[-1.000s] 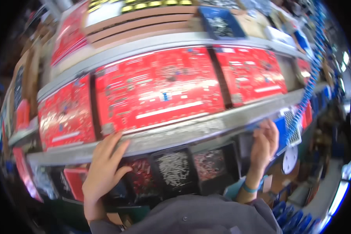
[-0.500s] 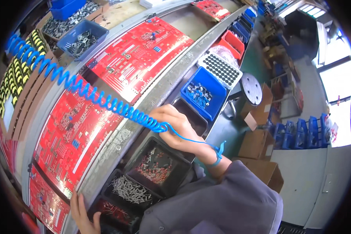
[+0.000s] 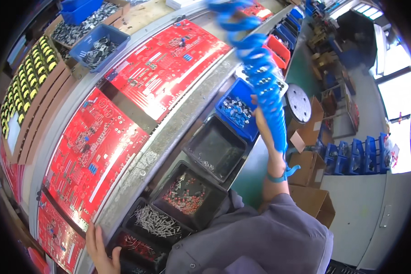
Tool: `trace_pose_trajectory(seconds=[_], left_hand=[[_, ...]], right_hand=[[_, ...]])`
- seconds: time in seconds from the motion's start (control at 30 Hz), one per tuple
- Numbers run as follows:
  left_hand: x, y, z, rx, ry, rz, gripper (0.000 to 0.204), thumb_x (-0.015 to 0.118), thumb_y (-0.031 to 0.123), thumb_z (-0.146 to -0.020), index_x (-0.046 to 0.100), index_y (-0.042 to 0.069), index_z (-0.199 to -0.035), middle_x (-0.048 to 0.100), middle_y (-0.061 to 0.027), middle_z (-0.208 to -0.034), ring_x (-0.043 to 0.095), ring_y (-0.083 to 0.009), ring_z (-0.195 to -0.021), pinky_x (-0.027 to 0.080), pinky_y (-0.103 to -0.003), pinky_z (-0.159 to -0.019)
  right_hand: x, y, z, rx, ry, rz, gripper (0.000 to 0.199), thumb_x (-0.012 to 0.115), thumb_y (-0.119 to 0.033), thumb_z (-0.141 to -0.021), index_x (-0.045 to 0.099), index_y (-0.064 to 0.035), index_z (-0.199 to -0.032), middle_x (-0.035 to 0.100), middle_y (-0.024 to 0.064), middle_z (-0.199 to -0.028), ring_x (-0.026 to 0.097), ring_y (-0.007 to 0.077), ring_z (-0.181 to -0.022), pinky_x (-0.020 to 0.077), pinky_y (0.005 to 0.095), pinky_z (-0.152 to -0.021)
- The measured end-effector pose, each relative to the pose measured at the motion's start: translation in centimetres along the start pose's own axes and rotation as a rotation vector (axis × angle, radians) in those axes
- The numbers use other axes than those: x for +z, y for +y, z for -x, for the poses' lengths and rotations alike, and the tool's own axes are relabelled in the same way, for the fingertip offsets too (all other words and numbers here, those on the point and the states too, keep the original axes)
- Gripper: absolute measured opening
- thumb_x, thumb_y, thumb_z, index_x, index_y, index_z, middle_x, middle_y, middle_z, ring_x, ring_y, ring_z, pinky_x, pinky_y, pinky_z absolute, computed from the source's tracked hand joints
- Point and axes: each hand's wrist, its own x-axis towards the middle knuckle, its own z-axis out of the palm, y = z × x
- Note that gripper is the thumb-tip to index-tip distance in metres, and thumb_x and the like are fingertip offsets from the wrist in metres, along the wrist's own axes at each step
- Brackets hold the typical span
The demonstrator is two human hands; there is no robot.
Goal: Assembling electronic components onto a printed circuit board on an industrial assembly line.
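My left hand (image 3: 101, 252) rests on the metal rail beside the lowest red circuit boards, fingers stretched out and thumb apart, holding nothing. My right hand (image 3: 261, 122) is reached out at the right edge of the blue bin (image 3: 253, 131) of small blue and silver parts. A blue coiled cord (image 3: 265, 77), fixed to the blue wrist strap (image 3: 276, 177), hangs in front of that hand and hides its fingers. Red circuit boards (image 3: 93, 150) with a few mounted components lie in a row along the rail (image 3: 139, 165) to the left.
Black bins stand along the rail: one nearly bare (image 3: 217, 146), one with red-ended parts (image 3: 187, 194), one with silver parts (image 3: 155, 222). Behind the cord is a white tray (image 3: 283, 86) of round parts. A cardboard box (image 3: 36, 91) of yellow-black components stands left; a round stool (image 3: 298, 104) stands right.
My right hand has moved right and away, from above the black bins to beside the blue bin. The coiled cord has swung over to the right. My left hand has stayed nearly still.
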Motion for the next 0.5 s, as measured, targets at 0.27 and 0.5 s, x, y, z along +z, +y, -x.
trace_pose_trajectory(seconds=[0.27, 0.5], left_hand=[[0.6, -1.7, 0.7, -0.086, 0.058, 0.007, 0.07, 0.076, 0.019, -0.07, 0.047, 0.004, -0.132, 0.041, -0.0179, -0.141, 0.039, -0.0391, -0.129, 0.033, -0.046, -0.105], [0.6, -2.3, 1.9, -0.086, 0.071, 0.02, 0.072, 0.075, 0.024, -0.072, 0.045, 0.009, -0.136, 0.039, -0.0144, -0.143, 0.038, -0.0365, -0.13, 0.033, -0.046, -0.105]], right_hand=[[2.2, 4.3, 0.1, 0.009, -0.177, 0.242, 0.025, 0.055, -0.015, -0.092, 0.063, 0.001, -0.109, 0.065, 0.0211, -0.101, 0.063, 0.0344, -0.094, 0.048, 0.0396, -0.086], [3.1, 6.0, -1.6, -0.116, -0.291, 0.386, 0.021, 0.056, -0.007, -0.087, 0.067, 0.0035, -0.101, 0.067, 0.0228, -0.092, 0.066, 0.0375, -0.085, 0.0499, 0.0416, -0.078]])
